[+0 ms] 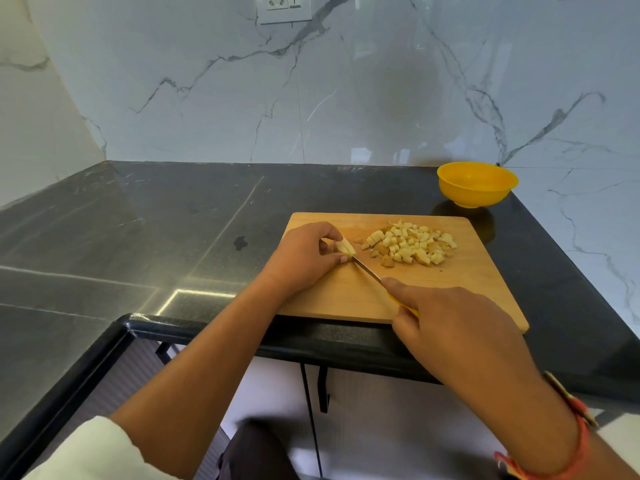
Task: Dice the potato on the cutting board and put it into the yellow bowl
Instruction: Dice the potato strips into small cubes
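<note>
A wooden cutting board lies on the dark counter. My left hand pinches a small uncut potato piece against the board near its left side. My right hand grips a yellow-handled knife, forefinger along the spine, with the blade tip at the potato piece. A heap of diced potato sits on the board's far half, right of the left hand. The yellow bowl stands beyond the board's far right corner; nothing shows inside it.
The dark counter stretches left of the board, with a small dark spot on it. Marble walls close the back and right side. The counter's front edge runs just under the board's near edge.
</note>
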The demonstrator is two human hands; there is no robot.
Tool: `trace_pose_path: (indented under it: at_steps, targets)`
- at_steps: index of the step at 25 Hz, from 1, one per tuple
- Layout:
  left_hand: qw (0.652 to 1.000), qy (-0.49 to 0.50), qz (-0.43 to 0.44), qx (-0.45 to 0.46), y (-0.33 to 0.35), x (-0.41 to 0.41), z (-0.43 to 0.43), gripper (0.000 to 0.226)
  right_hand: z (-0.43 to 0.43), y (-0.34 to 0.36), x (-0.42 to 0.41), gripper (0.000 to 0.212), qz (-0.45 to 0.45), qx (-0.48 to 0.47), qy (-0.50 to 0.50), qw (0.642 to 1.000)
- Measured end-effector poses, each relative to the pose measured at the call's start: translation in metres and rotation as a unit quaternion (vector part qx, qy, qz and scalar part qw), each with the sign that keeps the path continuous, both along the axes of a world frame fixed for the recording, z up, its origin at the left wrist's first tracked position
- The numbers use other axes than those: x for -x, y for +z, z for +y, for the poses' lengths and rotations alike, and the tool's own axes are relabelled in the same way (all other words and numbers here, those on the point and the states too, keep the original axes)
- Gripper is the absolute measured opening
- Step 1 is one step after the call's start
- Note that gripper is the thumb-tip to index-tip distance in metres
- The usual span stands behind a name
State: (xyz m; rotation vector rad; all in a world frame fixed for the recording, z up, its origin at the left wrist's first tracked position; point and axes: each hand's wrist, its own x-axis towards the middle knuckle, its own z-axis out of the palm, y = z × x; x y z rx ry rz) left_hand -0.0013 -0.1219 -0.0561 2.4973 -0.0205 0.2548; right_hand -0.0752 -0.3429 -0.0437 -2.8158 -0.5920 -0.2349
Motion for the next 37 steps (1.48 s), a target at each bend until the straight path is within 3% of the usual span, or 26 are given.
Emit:
trace_pose_path:
  at_steps: [3,17,25,31,34,37]
  targets:
    - [0.998,-0.032,0.038,-0.042,0.007,-0.003,-0.001,0.044,-0.004,0.0,0.004,0.051,-0.022,-0.027,-0.013,0.999]
    - [0.988,-0.059,0.076,-0.119,0.014,-0.018,0.004,0.047,0.014,-0.021,-0.034,0.048,-0.054,-0.124,-0.053,0.989]
    - [0.977,-0.055,0.054,-0.197,0.017,-0.016,0.019,0.02,0.012,-0.025,-0.032,0.045,-0.069,-0.132,-0.049,0.988]
    - [0.981,-0.02,0.032,-0.191,0.017,-0.017,0.023,0.028,0.011,-0.025,-0.033,0.047,-0.069,-0.138,-0.054,0.987]
    - [0.98,-0.062,0.016,-0.19,0.016,-0.022,0.01,0.036,0.011,-0.025,-0.032,0.047,-0.066,-0.136,-0.057,0.987]
    - [0.965,-0.094,0.012,-0.245,0.016,-0.031,-0.002,0.028,0.011,-0.025,-0.032,0.049,-0.07,-0.132,-0.057,0.987]
